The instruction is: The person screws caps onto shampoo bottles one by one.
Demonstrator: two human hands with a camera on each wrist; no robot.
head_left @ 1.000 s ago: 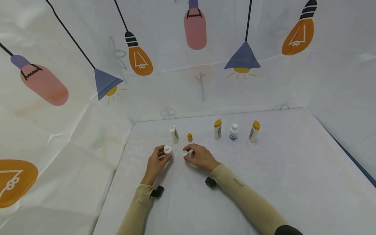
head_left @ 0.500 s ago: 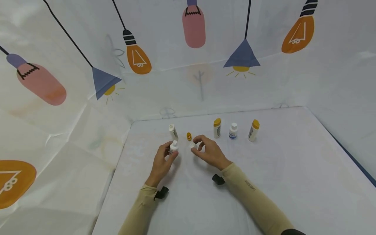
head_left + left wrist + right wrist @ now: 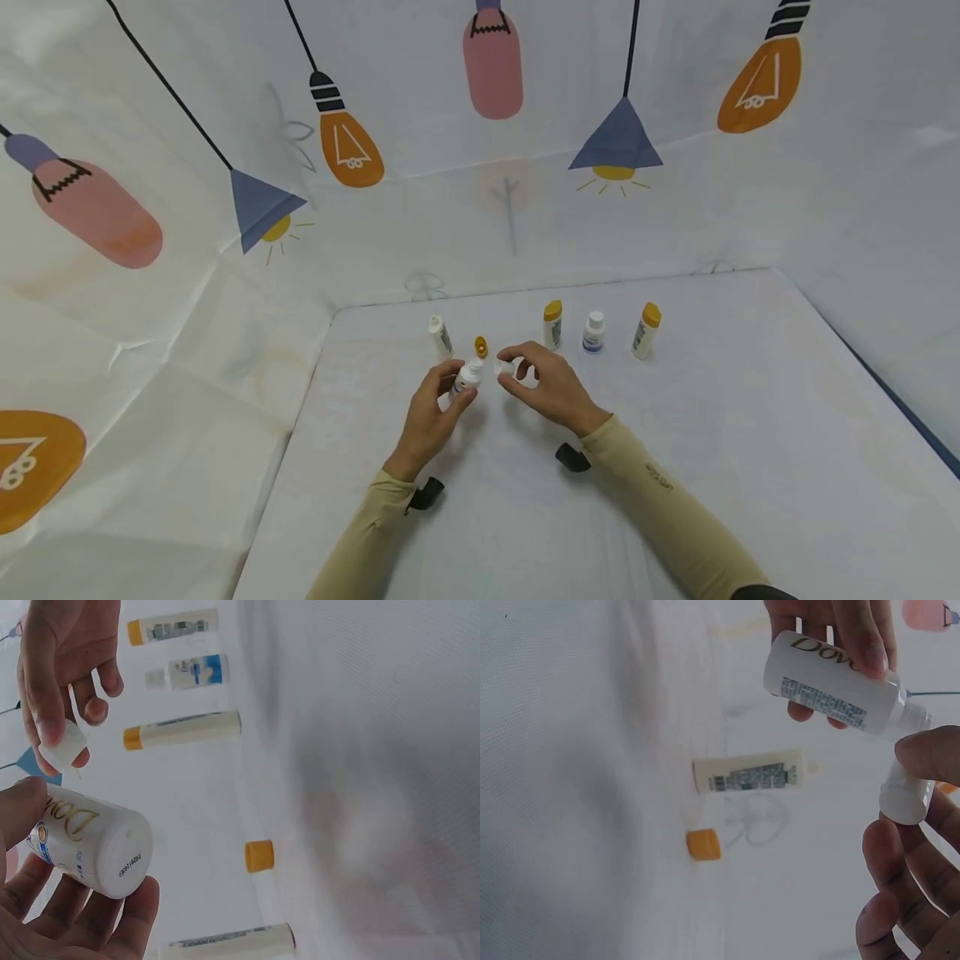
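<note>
My left hand (image 3: 431,419) grips a small white Dove bottle (image 3: 86,840) whose bare neck (image 3: 913,718) shows in the right wrist view. The bottle is tilted, its neck leaning toward my right hand (image 3: 551,387). Between the right thumb and fingers I pinch a white cap (image 3: 906,796), held just apart from the neck. Behind the hands, an uncapped cream bottle (image 3: 440,337) stands on the table, with a loose yellow cap (image 3: 481,347) to its right.
On the white table (image 3: 712,433), toward the back, stand a yellow-capped bottle (image 3: 552,325), a white-capped bottle (image 3: 593,332) and another yellow-capped bottle (image 3: 646,331). White sheets printed with lamps (image 3: 617,137) rise behind and to the left.
Both hands have moved to the right and a little away from me, carrying the bottle and the white cap. The bottle's neck has swung from leaning left to leaning right. Standing bottles stayed put.
</note>
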